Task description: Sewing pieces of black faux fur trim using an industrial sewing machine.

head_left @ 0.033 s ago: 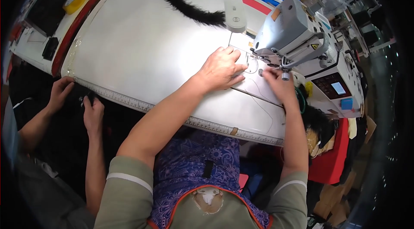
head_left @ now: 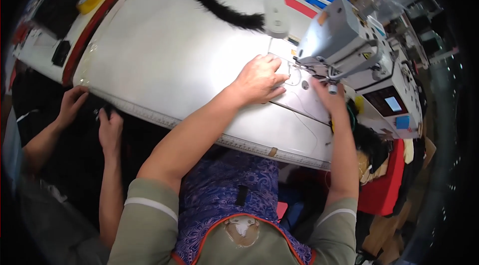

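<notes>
Unchanged: left hand point(head_left: 259, 81) flat, fingers together, right hand point(head_left: 329, 96) fingers hidden beside sewing machine point(head_left: 349, 40); table point(head_left: 164, 55) open leftward.

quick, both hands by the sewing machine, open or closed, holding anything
Left hand: open, flat on the white table, holding nothing.
Right hand: at the sewing machine needle area; grip cannot be told.

A single head-worn fisheye view looks steeply down from above the person's own chest and forearms onto the white tabletop point(head_left: 164, 60), facing its far edge. It sits close over the near edge, where straight lines bow toward the rim. The sewing machine point(head_left: 349, 45) stands at the tabletop's right end.
</notes>
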Demonstrator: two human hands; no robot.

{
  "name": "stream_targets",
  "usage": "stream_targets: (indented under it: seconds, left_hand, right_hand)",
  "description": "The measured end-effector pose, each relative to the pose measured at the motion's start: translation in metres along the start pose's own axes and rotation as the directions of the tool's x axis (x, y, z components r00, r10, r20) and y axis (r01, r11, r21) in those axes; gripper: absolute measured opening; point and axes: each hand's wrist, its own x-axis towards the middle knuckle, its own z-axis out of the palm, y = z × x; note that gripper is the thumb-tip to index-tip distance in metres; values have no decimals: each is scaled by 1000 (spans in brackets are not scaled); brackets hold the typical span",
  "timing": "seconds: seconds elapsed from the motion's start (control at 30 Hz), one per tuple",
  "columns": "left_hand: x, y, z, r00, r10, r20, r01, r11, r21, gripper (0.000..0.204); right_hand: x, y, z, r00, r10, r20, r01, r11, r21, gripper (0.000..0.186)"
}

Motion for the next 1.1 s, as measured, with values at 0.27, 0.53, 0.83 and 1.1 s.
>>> stream_targets:
  seconds: [0.27,0.53,0.83,1.1]
  left_hand:
    - [-2,-4,3,984,-37,-175,39,999,10,20]
    - [-1,-2,6,989,-146,29,145,989,41,24]
    - [-2,-4,9,985,-172,26,171,985,26,23]
    - [-4,-5,9,984,-162,-73,166,985,44,24]
  right_hand:
    - [115,117,-5,981,193,-21,-135,601,-788,34]
    - [43,71,-28,988,35,-148,-113,822,-558,31]
    - [-95,39,-4,813,-521,-259,418,833,-362,32]
    - [-106,36,1,832,-506,-228,419,842,-339,32]
